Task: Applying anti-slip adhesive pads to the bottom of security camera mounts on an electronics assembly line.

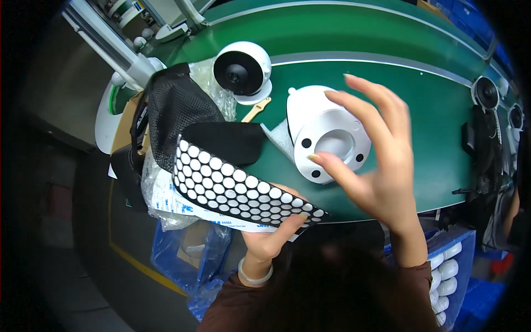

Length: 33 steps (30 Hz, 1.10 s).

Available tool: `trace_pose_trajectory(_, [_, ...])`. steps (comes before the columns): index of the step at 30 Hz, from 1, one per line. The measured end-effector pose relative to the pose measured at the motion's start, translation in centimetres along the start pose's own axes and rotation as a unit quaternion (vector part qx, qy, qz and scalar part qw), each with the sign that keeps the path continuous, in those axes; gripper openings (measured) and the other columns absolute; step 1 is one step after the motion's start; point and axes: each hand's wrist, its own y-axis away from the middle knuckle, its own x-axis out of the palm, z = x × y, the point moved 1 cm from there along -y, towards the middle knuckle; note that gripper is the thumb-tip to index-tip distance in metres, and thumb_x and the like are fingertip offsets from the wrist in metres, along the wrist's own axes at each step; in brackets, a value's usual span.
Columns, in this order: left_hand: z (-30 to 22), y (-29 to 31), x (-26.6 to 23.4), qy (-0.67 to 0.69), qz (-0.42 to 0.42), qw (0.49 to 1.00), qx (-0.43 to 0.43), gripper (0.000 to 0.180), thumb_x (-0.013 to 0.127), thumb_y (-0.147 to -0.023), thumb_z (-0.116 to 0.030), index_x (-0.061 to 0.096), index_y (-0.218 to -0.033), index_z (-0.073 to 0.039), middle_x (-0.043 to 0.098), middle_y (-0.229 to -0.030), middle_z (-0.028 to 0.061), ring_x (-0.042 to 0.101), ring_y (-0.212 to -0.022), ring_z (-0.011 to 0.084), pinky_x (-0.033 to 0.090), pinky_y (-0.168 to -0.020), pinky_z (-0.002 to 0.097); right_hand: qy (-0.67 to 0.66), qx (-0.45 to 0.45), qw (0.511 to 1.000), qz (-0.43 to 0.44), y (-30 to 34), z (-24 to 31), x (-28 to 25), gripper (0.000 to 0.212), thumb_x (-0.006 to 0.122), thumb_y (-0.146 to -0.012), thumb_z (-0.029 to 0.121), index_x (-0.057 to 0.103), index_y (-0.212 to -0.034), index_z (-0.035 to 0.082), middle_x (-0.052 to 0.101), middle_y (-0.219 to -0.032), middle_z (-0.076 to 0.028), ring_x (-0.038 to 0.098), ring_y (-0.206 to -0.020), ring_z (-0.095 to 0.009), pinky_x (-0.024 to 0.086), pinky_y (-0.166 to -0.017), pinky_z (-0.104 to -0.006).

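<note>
My left hand (271,242) grips the near end of a bent black sheet of round white-faced stick-on pads (228,182), thumb on top and fingers underneath. A white device with a round base (304,157) lies on the green bench mat, its base facing up. Three black round pads show on that base, around a recessed centre. Above its right side hovers my right hand (381,160), thumb and fingers spread wide apart. The thumb tip overlaps the base in the picture; whether it touches is unclear. I see nothing held between those fingers.
A white camera with a black front (239,72) stands at the back. A wooden-handled brush (256,109), black cloth (227,141) and black mesh bag (180,105) lie to the left. Similar cameras (487,93) are at the far right. A blue bin (462,265) holds white parts.
</note>
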Motion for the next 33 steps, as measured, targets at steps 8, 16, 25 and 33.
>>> trace_pose_trajectory(8, [-0.5, 0.3, 0.7, -0.037, -0.002, 0.997, -0.062, 0.028, 0.058, -0.063, -0.002, 0.048, -0.088, 0.007, 0.054, -0.079, 0.0154, 0.052, -0.068, 0.016, 0.041, -0.062, 0.0219, -0.165, 0.044, 0.98, 0.1, -1.1, -2.8, 2.4, 0.021, 0.066, -0.066, 0.015, 0.056, -0.081, 0.004, 0.054, -0.087, -0.006, 0.046, -0.089, -0.023, 0.038, -0.078, -0.0312])
trace_pose_trajectory(16, [0.2, 1.8, -1.5, -0.076, 0.238, 0.965, -0.081, 0.034, 0.068, -0.067, -0.002, 0.055, -0.099, -0.001, 0.059, -0.089, 0.0054, 0.055, -0.085, 0.0137, 0.043, -0.076, 0.0244, -0.277, 0.053, 0.936, 0.211, 0.3, 3.2, -1.1, 0.036, 0.072, -0.063, 0.024, 0.058, -0.087, 0.001, 0.06, -0.075, -0.009, 0.057, -0.062, -0.016, 0.044, -0.057, -0.0244])
trace_pose_trajectory(25, [-5.7, 3.6, -7.2, -0.208, -0.204, 0.956, -0.023, 0.052, 0.06, -0.077, -0.029, 0.042, -0.112, 0.006, 0.052, -0.106, 0.0151, 0.054, -0.092, 0.0189, 0.046, -0.075, 0.0264, 0.008, -0.272, 0.909, 0.316, 3.0, 6.8, 0.0, 0.054, 0.05, -0.067, 0.011, 0.044, -0.121, 0.017, 0.052, -0.099, -0.018, 0.055, -0.054, -0.016, 0.044, -0.044, -0.0242])
trace_pose_trajectory(33, [-4.7, 2.7, -2.8, -0.048, -0.041, 0.998, 0.015, 0.09, 0.052, -0.076, -0.05, 0.011, -0.128, 0.011, 0.024, -0.13, 0.0231, 0.037, -0.115, 0.0314, 0.043, -0.085, 0.0391, 0.122, -0.27, 0.91, 0.291, 9.0, 7.2, 0.9, 0.047, 0.044, -0.076, 0.018, 0.042, -0.122, 0.005, 0.049, -0.108, -0.023, 0.052, -0.092, -0.039, 0.041, -0.081, -0.0437])
